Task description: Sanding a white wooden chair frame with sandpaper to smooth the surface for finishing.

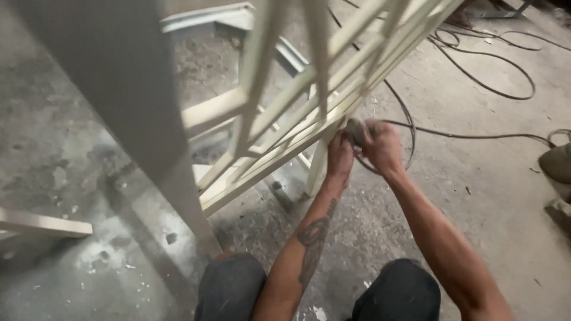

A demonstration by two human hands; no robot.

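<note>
- Cream metal frame (279,119) leans over the concrete floor (476,196).
- Left hand (340,156) and right hand (380,145), fingers closed, grip a corded grinder (357,132) against it.
- Cable (476,135) trails right.

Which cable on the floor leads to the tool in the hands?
The cable running straight in from the right to the tool; the looped one lies farther off.
</note>
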